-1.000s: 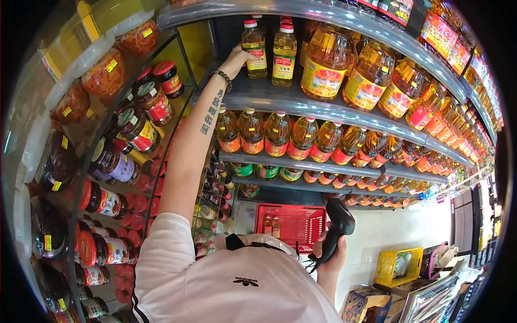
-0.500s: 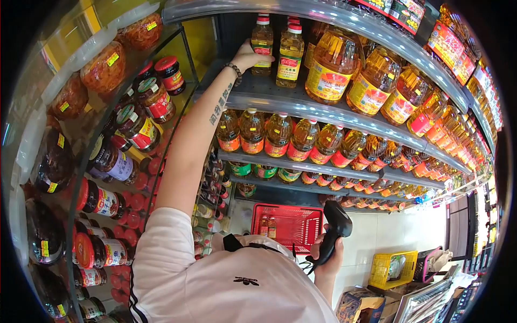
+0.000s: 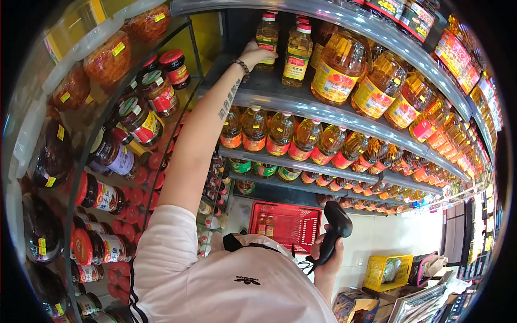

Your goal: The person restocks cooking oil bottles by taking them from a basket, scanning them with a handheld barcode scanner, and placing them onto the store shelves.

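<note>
Head view: left hand (image 3: 253,55) on a bottle (image 3: 267,37), right hand (image 3: 332,255) gripping a scanner (image 3: 337,223).
The left hand curls around the bottle at the shelf (image 3: 280,91), one digit across its label; a second bottle (image 3: 297,56) stands just right of this hand. The right hand's fingers wrap the scanner's handle; a red basket (image 3: 285,206) lies left of that hand.
</note>
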A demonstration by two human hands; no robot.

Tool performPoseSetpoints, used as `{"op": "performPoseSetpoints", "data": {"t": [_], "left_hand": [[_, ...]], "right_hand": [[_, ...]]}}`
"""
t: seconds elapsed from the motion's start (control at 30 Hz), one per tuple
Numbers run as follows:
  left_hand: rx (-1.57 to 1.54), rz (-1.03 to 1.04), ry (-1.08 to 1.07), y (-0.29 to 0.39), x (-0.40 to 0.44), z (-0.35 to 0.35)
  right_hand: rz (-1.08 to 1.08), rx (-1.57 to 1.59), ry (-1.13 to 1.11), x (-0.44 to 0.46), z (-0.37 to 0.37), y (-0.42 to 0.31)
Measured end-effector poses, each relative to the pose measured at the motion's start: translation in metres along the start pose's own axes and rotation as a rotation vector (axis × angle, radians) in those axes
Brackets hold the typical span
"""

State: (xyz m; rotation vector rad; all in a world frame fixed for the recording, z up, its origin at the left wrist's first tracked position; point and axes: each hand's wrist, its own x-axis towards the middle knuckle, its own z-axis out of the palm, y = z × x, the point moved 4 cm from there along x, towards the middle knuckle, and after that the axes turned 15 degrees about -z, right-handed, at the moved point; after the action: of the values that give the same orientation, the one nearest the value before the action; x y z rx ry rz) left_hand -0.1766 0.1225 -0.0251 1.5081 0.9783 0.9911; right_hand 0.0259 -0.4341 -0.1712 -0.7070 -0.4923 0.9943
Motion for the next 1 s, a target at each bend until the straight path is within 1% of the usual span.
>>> {"op": "performPoseSetpoints", "data": {"t": [0.07,0.1,0.13,0.2,0.4,0.5,0.6,0.67,0.73,0.77,0.87,0.93,1.0], "left_hand": [[-0.080,0.065,0.009,-0.002,0.005,0.001],[-0.054,0.081,0.043,-0.003,0.008,0.001],[-0.058,0.082,0.049,-0.005,0.011,0.002],[-0.020,0.008,0.110,-0.005,0.009,0.003],[-0.082,-0.018,0.113,-0.006,0.008,0.004],[-0.105,0.025,0.067,-0.011,0.013,0.001],[-0.067,-0.036,0.094,-0.011,0.012,0.002],[-0.076,-0.051,0.068,-0.014,0.014,0.000],[-0.073,-0.015,0.033,-0.021,0.025,-0.002],[-0.042,-0.022,0.059,-0.014,0.017,0.000],[0.002,0.002,0.042,-0.010,0.016,-0.001],[0.029,-0.029,0.030,-0.017,0.027,-0.001],[-0.043,-0.002,0.018,-0.018,0.031,-0.002]], "right_hand": [[0.009,-0.008,-0.004,0.001,0.000,0.002],[0.015,-0.012,0.003,0.001,-0.001,0.003],[0.018,-0.016,-0.003,0.001,-0.001,0.004],[0.020,-0.008,-0.007,0.001,-0.002,0.006],[0.010,-0.025,0.004,-0.002,0.001,0.012],[0.020,-0.022,-0.003,-0.003,0.006,0.014],[0.036,-0.028,0.005,-0.007,0.009,0.016],[0.039,-0.029,0.022,-0.010,0.010,0.017],[0.032,-0.055,0.020,-0.012,0.010,0.018],[0.029,-0.052,0.027,-0.014,0.010,0.019],[0.010,-0.061,0.034,-0.017,0.008,0.020],[0.005,-0.042,0.002,-0.019,0.007,0.022],[-0.006,-0.040,0.031,-0.020,0.009,0.022]]}}
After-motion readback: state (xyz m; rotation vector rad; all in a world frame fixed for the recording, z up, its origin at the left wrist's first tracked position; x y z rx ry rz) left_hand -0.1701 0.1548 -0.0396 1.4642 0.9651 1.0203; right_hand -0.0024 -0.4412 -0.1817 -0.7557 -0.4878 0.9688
